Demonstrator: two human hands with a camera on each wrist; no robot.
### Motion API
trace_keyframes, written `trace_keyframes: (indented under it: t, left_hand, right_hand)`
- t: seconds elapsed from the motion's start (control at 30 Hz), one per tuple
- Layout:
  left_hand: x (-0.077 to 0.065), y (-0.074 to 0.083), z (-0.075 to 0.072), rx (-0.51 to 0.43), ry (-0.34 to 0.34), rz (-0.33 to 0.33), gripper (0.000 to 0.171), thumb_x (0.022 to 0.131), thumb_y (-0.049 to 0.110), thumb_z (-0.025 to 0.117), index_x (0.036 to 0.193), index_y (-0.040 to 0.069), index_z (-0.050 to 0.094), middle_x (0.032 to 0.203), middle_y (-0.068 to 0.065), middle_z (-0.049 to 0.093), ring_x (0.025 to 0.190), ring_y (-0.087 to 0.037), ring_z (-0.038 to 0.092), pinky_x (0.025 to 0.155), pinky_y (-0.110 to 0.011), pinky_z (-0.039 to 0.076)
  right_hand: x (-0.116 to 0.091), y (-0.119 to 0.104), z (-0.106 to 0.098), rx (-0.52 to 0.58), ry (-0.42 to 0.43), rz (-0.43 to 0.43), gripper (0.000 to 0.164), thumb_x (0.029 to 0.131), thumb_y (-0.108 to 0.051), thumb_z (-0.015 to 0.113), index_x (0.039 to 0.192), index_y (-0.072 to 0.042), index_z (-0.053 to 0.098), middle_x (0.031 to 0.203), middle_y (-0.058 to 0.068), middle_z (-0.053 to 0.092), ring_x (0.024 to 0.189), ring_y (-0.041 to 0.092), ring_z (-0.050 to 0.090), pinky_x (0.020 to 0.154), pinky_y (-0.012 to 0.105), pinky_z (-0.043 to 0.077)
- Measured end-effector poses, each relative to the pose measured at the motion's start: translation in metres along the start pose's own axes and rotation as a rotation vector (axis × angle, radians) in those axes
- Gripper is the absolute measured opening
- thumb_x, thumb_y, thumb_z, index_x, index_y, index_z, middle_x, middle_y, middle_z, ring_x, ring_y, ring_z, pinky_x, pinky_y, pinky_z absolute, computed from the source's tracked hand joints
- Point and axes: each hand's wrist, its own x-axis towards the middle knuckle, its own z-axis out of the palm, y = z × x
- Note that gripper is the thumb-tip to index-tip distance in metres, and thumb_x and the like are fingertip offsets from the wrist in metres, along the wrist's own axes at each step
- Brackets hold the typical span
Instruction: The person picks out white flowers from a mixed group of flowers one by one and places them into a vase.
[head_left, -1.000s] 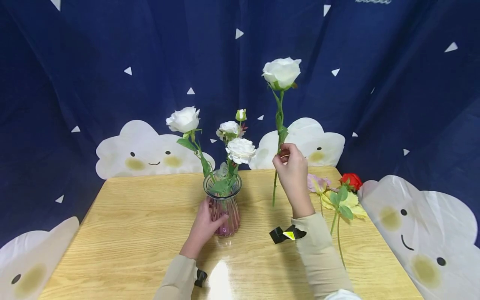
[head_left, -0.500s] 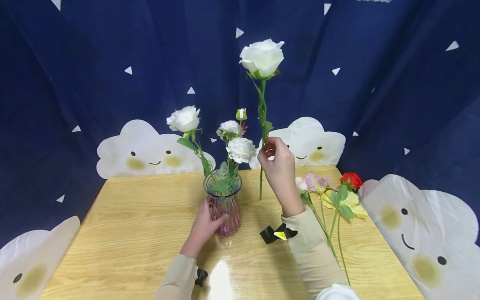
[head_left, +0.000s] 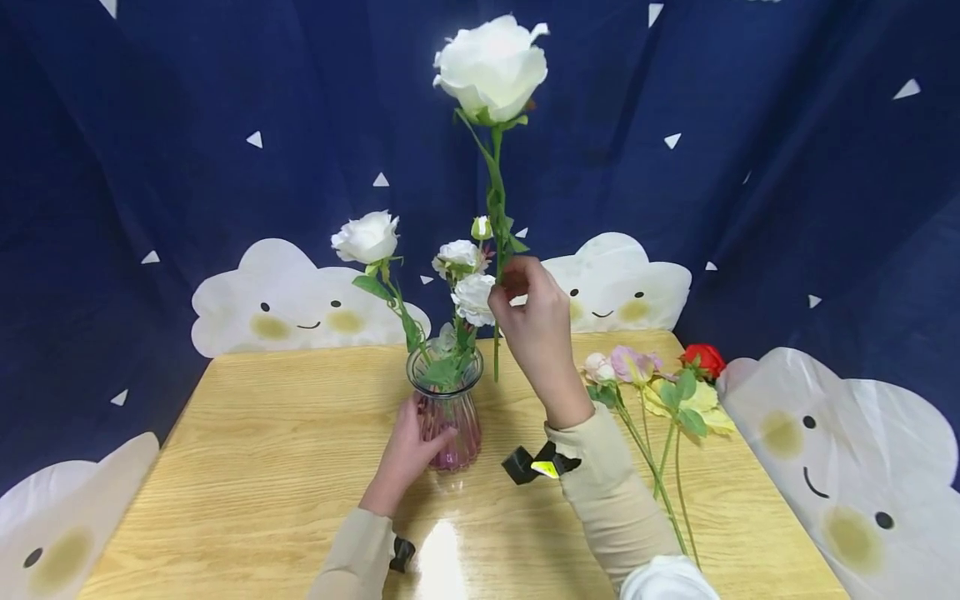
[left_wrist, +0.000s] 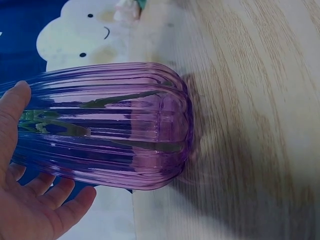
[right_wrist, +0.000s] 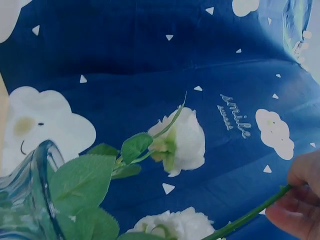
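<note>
My left hand (head_left: 407,446) grips the side of a ribbed glass vase (head_left: 461,429), bluish at the rim and pink-purple below. The left wrist view has the thumb and fingers on opposite sides of the vase (left_wrist: 145,115), which stands upright on the table. Inside it are a white rose (head_left: 367,239) leaning left and other white blooms (head_left: 457,257). With thumb and fingers, my right hand (head_left: 536,329) pinches the green stem (right_wrist: 252,214) of a large white rose (head_left: 491,71), held upright. Its stem's lower end hangs just right of the vase rim, above the table.
On the right of the wooden table (head_left: 262,467) lie several loose flowers: a pale pink one (head_left: 598,367), a lilac one (head_left: 633,364), a red one (head_left: 702,360) and a yellow one (head_left: 701,404). A dark blue cloth with clouds (head_left: 300,300) stands behind the table.
My right hand has carried the white rose leftward and up, closer to the vase, uncovering the pale pink flower. The left hand and vase have stayed in place.
</note>
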Motion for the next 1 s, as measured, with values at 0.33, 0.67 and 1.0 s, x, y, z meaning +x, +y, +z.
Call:
trace_keyframes:
  t: [0.33, 0.67, 1.0]
  left_hand:
    - [0.0, 0.0, 0.001, -0.005, -0.001, -0.012, 0.088, 0.074, 0.036, 0.071, 0.138, 0.001, 0.021, 0.133, -0.024, 0.033, 0.119, -0.037, 0.036, 0.1, -0.049, 0.029]
    - [0.0, 0.0, 0.002, 0.007, 0.017, 0.019, 0.086, 0.075, 0.035, 0.071, 0.137, 0.0, 0.023, 0.128, -0.024, 0.036, 0.114, -0.036, 0.04, 0.097, -0.049, 0.034]
    - [-0.001, 0.001, 0.001, -0.009, 0.015, 0.003, 0.087, 0.075, 0.033, 0.071, 0.138, 0.0, 0.021, 0.13, -0.025, 0.034, 0.117, -0.036, 0.037, 0.099, -0.049, 0.032]
  right_hand:
    - [0.004, -0.013, 0.006, 0.082, 0.032, -0.057, 0.015, 0.076, 0.006, 0.055, 0.091, 0.003, 0.055, 0.077, 0.011, 0.06, 0.063, 0.015, 0.058, 0.049, 0.021, 0.049]
    - [-0.023, 0.005, 0.034, 0.134, -0.081, 0.083, 0.013, 0.076, 0.004, 0.057, 0.089, 0.003, 0.055, 0.074, 0.01, 0.059, 0.064, 0.017, 0.059, 0.05, 0.02, 0.05]
    - [-0.053, 0.024, 0.054, -0.096, -0.302, 0.247, 0.008, 0.076, -0.008, 0.057, 0.083, -0.007, 0.053, 0.07, 0.003, 0.057, 0.059, 0.015, 0.053, 0.048, 0.026, 0.045]
